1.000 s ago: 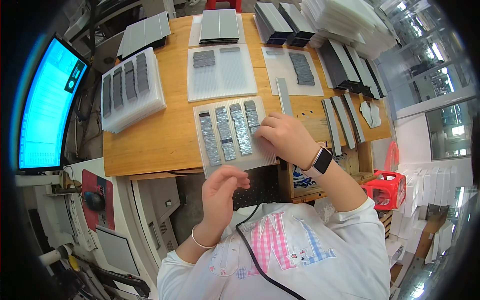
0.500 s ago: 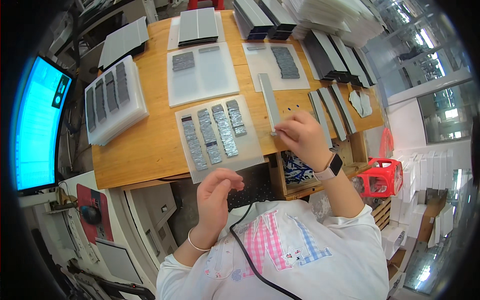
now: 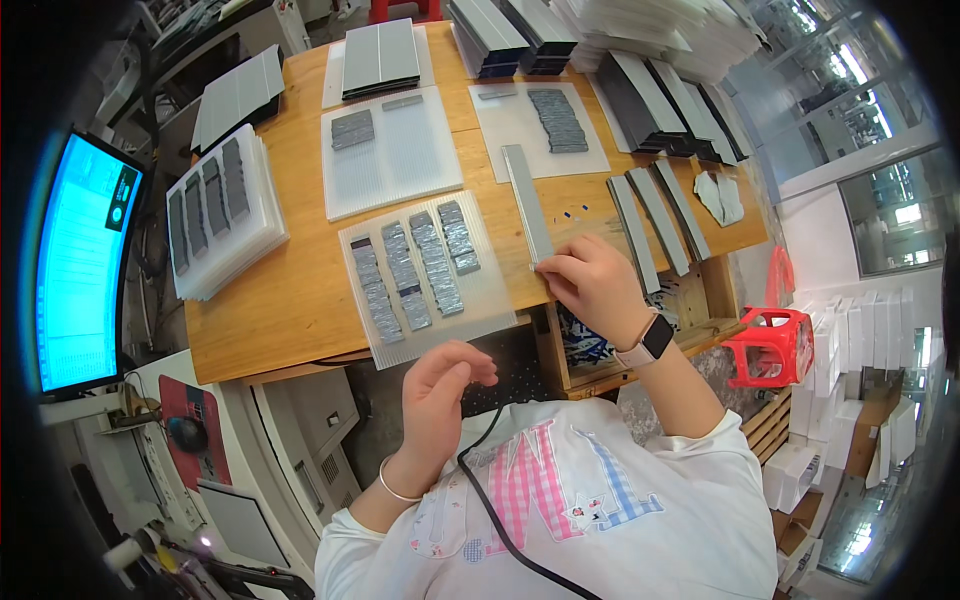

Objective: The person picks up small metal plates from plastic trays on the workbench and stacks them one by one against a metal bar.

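A long grey strip (image 3: 527, 205) lies lengthwise on the wooden table, its far end over a white sheet. My right hand (image 3: 595, 285) is closed in a pinch at the strip's near end, thumb and forefinger on it. Anything smaller between those fingertips is hidden. My left hand (image 3: 440, 390) hovers in front of the table edge, fingers loosely bent, nothing visible in it. Closest to it is a translucent ribbed sheet (image 3: 490, 310) bearing several rows of small silvery-grey pieces (image 3: 436, 265). Small dark blue bits (image 3: 571, 213) are scattered right of the strip.
Three more grey strips (image 3: 660, 220) and a crumpled white cloth (image 3: 719, 198) lie to the right. Below is an open drawer (image 3: 700, 320) with blue bits. Further sheets (image 3: 392, 190), stacked grey panels (image 3: 381, 58) and a monitor (image 3: 85, 265) surround the work area.
My right hand has shifted slightly left, and its fingertips now press on the strip's near end. My left hand has barely moved. The whole table appears a little further left in view.
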`<state>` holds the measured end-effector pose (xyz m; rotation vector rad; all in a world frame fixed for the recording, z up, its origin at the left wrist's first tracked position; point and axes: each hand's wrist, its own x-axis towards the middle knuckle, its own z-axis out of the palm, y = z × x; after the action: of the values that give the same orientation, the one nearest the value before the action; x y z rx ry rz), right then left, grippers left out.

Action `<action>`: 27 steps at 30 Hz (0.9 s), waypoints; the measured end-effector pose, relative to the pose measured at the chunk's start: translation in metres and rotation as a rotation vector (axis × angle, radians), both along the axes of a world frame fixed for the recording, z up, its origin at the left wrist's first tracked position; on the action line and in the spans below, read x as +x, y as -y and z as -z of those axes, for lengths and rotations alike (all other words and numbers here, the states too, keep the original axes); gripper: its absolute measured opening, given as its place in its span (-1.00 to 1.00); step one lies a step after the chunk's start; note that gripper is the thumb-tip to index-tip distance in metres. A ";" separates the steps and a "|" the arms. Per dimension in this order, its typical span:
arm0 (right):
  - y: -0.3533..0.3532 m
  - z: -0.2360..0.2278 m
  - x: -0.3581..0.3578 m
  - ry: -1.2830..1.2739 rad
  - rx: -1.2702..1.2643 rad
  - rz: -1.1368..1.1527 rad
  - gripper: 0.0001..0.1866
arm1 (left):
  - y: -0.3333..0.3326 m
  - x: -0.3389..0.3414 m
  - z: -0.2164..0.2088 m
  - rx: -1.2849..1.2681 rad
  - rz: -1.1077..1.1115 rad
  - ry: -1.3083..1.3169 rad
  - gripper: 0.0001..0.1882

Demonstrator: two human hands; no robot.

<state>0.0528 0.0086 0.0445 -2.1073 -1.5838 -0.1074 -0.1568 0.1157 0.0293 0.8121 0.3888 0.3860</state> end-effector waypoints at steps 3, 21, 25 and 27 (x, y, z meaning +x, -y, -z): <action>-0.001 -0.002 0.000 -0.008 -0.019 -0.019 -0.82 | 0.000 0.001 -0.001 -0.003 0.006 -0.003 -0.83; -0.004 -0.012 0.002 -0.011 -0.105 -0.083 -0.91 | -0.003 0.002 -0.001 -0.017 0.022 -0.020 -0.83; -0.007 -0.019 0.003 -0.093 -0.188 -0.063 -0.90 | -0.004 0.002 0.001 -0.005 0.021 -0.016 -0.83; -0.009 -0.022 0.004 -0.137 -0.232 -0.036 -0.91 | -0.004 0.000 0.001 -0.011 0.022 -0.018 -0.83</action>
<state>0.0568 0.0177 0.0662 -2.2044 -1.6158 0.2397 -0.1563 0.1194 0.0280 0.8086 0.3985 0.3554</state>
